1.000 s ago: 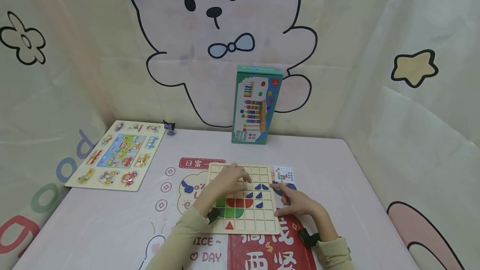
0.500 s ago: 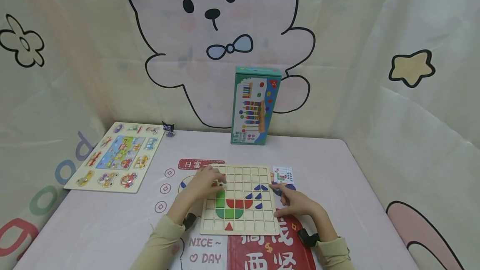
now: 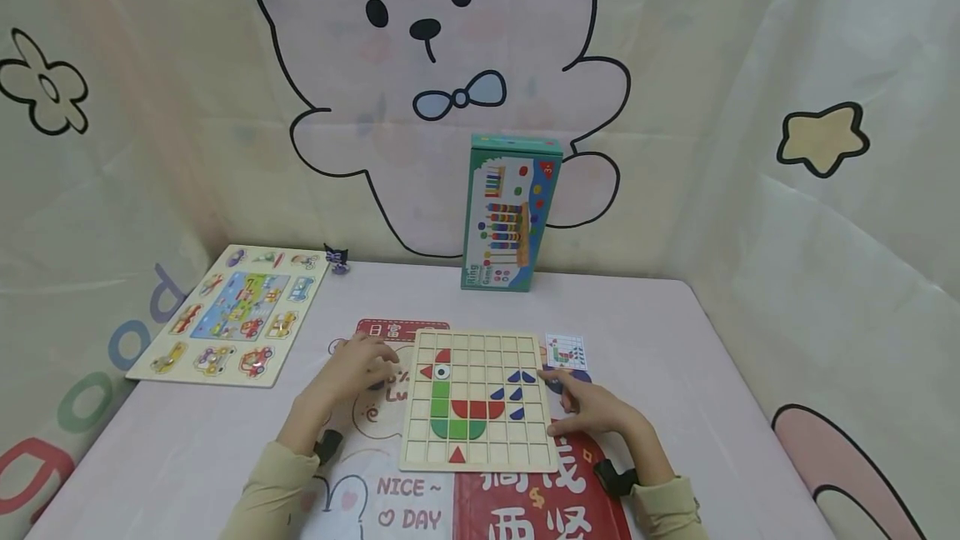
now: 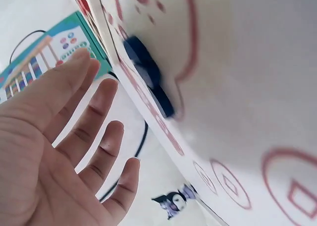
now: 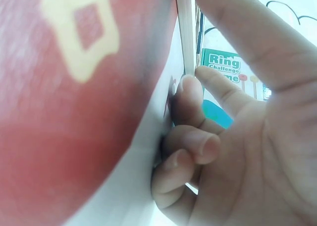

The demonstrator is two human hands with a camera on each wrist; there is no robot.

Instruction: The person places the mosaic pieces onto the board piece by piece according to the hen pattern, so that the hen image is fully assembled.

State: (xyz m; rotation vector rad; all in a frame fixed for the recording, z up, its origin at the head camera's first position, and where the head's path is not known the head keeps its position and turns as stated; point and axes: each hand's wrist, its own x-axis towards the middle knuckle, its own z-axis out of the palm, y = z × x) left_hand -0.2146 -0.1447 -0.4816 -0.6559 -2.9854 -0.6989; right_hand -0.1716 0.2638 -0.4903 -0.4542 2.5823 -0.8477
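The wooden grid board (image 3: 477,348) lies flat, with red, green and blue pieces forming a bird shape. A white eye tile (image 3: 442,372) has a red triangle (image 3: 427,371) beside it. Off the board's left side, my left hand (image 3: 356,371) hovers over the table with spread, relaxed fingers and holds nothing. Beneath it lie loose dark blue pieces (image 4: 143,62), mostly hidden by the hand in the head view. My right hand (image 3: 588,402) touches the board's right edge with index fingertip and thumb, its other fingers bent inward. A small pattern card (image 3: 566,352) lies beyond it.
A green game box (image 3: 510,215) stands upright at the back. To the left lies a picture puzzle board (image 3: 225,373), with a small dark figurine (image 3: 337,258) at its far corner. The printed tablecloth (image 3: 645,323) meets fabric walls behind and at both sides.
My left hand has moved left from over the board to the table beside it, uncovering the eye tile and the red pieces around it. My right hand has stayed at the board's edge.
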